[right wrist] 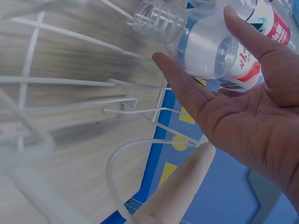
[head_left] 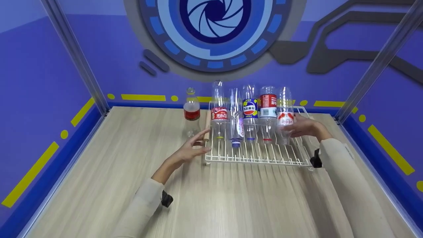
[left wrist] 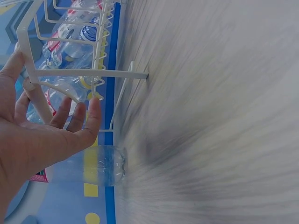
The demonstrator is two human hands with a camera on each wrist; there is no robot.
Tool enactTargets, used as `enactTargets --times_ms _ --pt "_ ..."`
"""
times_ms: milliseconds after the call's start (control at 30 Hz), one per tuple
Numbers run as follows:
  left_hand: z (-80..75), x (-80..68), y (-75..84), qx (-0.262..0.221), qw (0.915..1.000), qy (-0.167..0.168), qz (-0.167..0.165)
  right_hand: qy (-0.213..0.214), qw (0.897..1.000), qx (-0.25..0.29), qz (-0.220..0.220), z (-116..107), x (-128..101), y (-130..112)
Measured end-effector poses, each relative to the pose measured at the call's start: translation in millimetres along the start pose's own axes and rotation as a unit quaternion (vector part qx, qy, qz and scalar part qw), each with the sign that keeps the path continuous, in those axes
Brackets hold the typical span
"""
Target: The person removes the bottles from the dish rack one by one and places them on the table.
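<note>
My left hand (head_left: 190, 150) holds the left side of a white wire rack (head_left: 244, 162) at its front corner, thumb on the frame and fingers curved beside a pale wooden bar (left wrist: 42, 103). On the rack's right side, my right hand (head_left: 302, 127) holds a clear plastic bottle (head_left: 285, 102) with a red-and-white label, thumb on one side and fingers on the other. Its capless neck (right wrist: 156, 21) points down among the wires. Several other empty bottles lean in the rack neck down, including a blue-labelled bottle (head_left: 250, 109) and a red-labelled bottle (head_left: 219, 112).
Left of the rack, a clear bottle with a red label (head_left: 192, 114) stands upright on the wooden table (head_left: 142, 138). Purple panels (head_left: 109, 59) with yellow marks close off the back and sides. Another wooden bar (right wrist: 180, 182) runs along the rack's right side.
</note>
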State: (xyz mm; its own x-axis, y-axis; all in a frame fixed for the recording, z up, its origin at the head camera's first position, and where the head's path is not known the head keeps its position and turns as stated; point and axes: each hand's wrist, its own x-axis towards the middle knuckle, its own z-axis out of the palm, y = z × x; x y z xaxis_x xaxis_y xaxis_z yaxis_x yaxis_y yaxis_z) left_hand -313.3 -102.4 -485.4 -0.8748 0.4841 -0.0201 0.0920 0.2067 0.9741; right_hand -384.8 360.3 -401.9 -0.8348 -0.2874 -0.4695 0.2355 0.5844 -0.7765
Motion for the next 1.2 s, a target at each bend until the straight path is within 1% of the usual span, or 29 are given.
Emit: enactTargets --times_ms 200,367,467,633,700,767,900,1000,1200 --pt "1.3 -0.9 -0.3 -0.011 0.9999 0.006 -0.011 0.013 1.0 -0.001 0.006 -2.6 -7.7 3.8" --pt "0.6 -0.7 -1.0 -0.004 0.9999 0.008 -0.009 0.022 1.0 0.006 0.002 -4.2 -12.7 4.2" --pt "-0.2 0.8 -1.1 -0.001 1.0 0.006 -0.005 0.037 0.999 0.02 -0.006 -5.3 -15.7 3.7" --pt "-1.5 1.5 0.0 -0.002 0.9999 0.006 -0.011 0.072 0.995 0.057 -0.037 -1.3 -20.2 -0.4" --pt "-1.7 1.0 0.5 -0.002 0.9999 0.006 -0.012 0.093 0.992 0.071 -0.049 1.7 -22.0 -2.3" --pt "-1.2 1.1 1.3 -0.003 0.9999 0.004 -0.009 0.111 0.987 0.097 -0.061 5.0 -23.7 -4.1" --pt "-0.4 1.5 1.5 -0.004 1.0 -0.003 0.0 0.139 0.973 0.156 -0.096 10.9 -28.1 -7.3" --pt "-0.1 1.4 0.8 -0.003 1.0 -0.003 0.003 0.139 0.962 0.199 -0.123 14.5 -32.7 -8.1" --pt "1.5 0.2 2.5 -0.005 1.0 0.0 0.002 0.136 0.948 0.234 -0.167 22.2 -39.2 -6.0"
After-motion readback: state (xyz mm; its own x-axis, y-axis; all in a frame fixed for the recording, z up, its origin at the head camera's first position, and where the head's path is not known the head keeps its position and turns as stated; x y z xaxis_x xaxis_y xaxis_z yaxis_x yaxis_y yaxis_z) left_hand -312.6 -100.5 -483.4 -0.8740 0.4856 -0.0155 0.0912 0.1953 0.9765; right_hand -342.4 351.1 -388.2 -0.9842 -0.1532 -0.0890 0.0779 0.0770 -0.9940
